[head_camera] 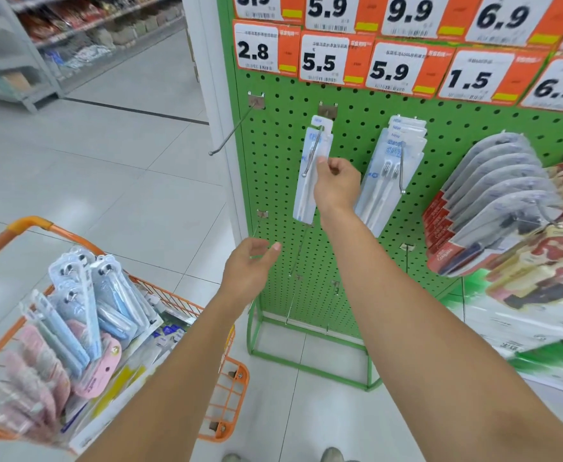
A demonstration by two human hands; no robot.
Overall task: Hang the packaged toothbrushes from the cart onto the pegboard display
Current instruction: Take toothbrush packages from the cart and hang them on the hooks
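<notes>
Green pegboard [273, 181], twelve to three o'clock. Orange cart [230, 398], eight o'clock, stocked with packaged toothbrushes [83, 315]. Toothbrush pack [306, 181] hangs on centre hook [311, 155]; right hand [336, 185] pinches its edge. Left hand [250, 271] loosely open, empty. Packs likely light, stiff, slippery: grip near the hang-hole.

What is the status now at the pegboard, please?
Right hand pinches a toothbrush pack on the middle hook. Left hand open, empty, below it. More packs wait in the cart. Nothing blocks the hook.
</notes>
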